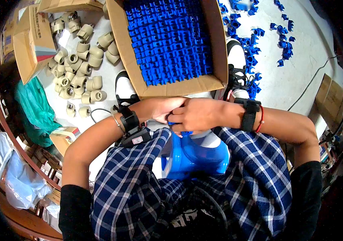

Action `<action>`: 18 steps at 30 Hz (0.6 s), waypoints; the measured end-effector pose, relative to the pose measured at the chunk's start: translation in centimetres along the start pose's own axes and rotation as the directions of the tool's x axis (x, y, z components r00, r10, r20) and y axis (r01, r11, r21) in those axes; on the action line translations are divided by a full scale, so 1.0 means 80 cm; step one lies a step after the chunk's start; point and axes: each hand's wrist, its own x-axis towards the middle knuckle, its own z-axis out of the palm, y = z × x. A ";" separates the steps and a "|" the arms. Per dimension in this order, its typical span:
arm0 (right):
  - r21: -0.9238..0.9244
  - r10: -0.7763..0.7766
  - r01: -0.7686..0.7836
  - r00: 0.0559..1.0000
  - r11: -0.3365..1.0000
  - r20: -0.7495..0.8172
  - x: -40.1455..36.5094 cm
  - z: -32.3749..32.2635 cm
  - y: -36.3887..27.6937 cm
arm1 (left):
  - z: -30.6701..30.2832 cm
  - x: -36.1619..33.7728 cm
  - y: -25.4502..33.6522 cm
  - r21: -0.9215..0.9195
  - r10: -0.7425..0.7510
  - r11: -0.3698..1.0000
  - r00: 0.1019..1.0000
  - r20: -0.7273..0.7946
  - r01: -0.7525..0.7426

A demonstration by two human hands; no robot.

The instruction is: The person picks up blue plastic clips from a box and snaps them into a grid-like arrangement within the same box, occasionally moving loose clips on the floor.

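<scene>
My left hand (pixel 166 109) and my right hand (pixel 191 115) meet in front of my lap, just below the near edge of a cardboard box (pixel 179 88). Both are closed around small blue plastic clips (pixel 186 133), partly hidden by my fingers. Inside the box, rows of blue clips (pixel 167 44) are packed closely together. Beneath my hands, between my knees, is a translucent blue plastic container (pixel 195 156).
Beige pipe elbows (pixel 75 64) lie scattered on the floor at the left, near an open carton (pixel 33 40) and a green bag (pixel 37 112). Loose blue clips (pixel 253 60) lie to the right, beside my shoe (pixel 236 54). A black cable (pixel 310 83) crosses the right floor.
</scene>
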 end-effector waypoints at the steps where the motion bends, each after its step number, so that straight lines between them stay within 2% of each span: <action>1: 0.000 0.000 0.000 1.000 1.000 0.001 0.000 -0.002 0.001 | -0.005 0.003 -0.003 -0.006 0.101 0.995 0.994 -0.030 -0.101; 4: -0.029 -0.020 0.020 1.000 0.999 0.019 0.000 -0.008 0.001 | 0.022 -0.040 0.017 0.065 0.136 0.989 0.989 -0.048 -0.133; 5: -0.059 -0.049 0.048 0.999 0.997 -0.019 0.000 -0.008 0.002 | 0.020 -0.040 0.016 0.065 0.137 0.989 0.989 -0.048 -0.134; 7: -0.089 -0.081 0.075 0.995 0.993 -0.056 0.001 -0.009 0.003 | 0.011 -0.036 0.010 0.090 0.220 0.970 0.974 0.055 -0.225; 8: -0.121 -0.093 0.084 0.993 0.989 -0.072 0.002 -0.009 0.002 | 0.004 -0.026 0.006 0.089 0.221 0.970 0.974 0.055 -0.225; 10: -0.152 -0.106 0.092 0.991 0.984 -0.087 0.002 -0.009 0.001 | -0.003 -0.003 0.003 -0.057 -0.090 0.994 0.996 -0.018 0.089; 14: -0.249 -0.132 0.093 0.980 0.964 -0.146 -0.001 -0.010 -0.003 | -0.014 0.005 -0.007 -0.097 -0.050 0.994 0.999 0.015 0.051; 16: -0.291 -0.156 0.099 0.971 0.952 -0.179 -0.002 -0.012 -0.003 | -0.022 0.000 -0.007 -0.120 -0.092 0.987 0.987 0.129 0.108; 18: -0.269 -0.163 0.097 0.958 0.958 -0.235 -0.002 -0.014 -0.003 | -0.018 0.002 -0.010 -0.076 -0.080 0.993 0.993 0.090 0.087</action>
